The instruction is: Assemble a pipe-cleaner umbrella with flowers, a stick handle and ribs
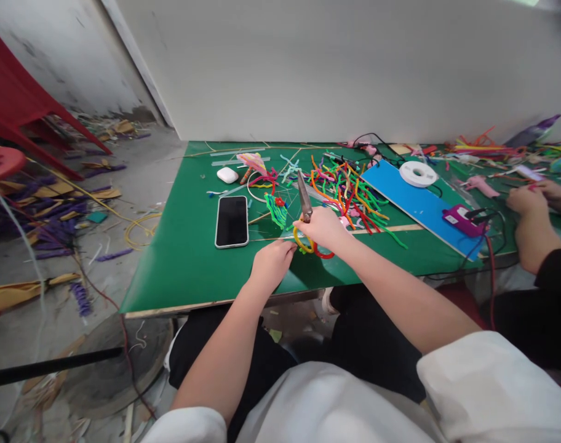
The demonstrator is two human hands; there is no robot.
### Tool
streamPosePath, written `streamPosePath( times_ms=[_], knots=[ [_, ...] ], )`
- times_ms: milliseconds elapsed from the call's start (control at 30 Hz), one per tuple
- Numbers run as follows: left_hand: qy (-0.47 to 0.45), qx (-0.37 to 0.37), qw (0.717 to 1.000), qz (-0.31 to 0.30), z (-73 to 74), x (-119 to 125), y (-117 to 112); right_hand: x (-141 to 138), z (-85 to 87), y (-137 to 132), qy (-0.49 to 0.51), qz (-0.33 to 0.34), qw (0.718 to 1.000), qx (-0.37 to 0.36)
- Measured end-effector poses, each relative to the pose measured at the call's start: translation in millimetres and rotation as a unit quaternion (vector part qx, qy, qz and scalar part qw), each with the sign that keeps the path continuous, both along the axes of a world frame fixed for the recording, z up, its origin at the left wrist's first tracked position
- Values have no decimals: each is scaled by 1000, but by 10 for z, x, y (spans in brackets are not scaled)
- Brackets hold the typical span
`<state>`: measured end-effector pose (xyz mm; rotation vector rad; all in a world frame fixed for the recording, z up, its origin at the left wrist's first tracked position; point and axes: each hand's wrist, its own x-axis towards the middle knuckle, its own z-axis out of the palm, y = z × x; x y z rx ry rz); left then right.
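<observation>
My right hand [324,226] grips a pair of scissors [304,198], its metal blades pointing away from me. Yellow and red handle loops show below the fingers. Close by on the left, my left hand [272,266] is closed with the fingertips pinched together; what they hold, if anything, is too small to make out. Just beyond both hands lies a green piece shaped from pipe cleaners [276,210], with some red on it. Many loose coloured pipe cleaners [349,194] are heaped past the scissors.
On the green table [183,258] lie a phone [232,221], a white case [227,175] and a blue board [407,200] bearing a white spool [417,174] and a purple power block [465,220]. Another person's hands [527,200] work at right. A red chair [19,92] stands left.
</observation>
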<state>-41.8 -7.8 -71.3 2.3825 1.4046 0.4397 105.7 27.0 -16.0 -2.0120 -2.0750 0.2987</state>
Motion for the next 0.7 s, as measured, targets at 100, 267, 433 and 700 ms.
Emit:
streamPosePath(
  times_ms=[100, 267, 433, 700],
  knots=[
    [1, 0, 1000, 0, -3, 2, 0, -3, -12, -11, -4, -9, 1000, 0],
    [6, 0, 1000, 3, -27, 19, 1, -8, -24, -21, 10, -22, 1000, 2],
    [7, 9, 1000, 4, -57, 49, -4, 21, -37, 10, 55, -28, 998, 1],
    [0, 19, 999, 27, -79, 116, -52, 273, 62, -155, 259, -20, 966, -12]
  ],
)
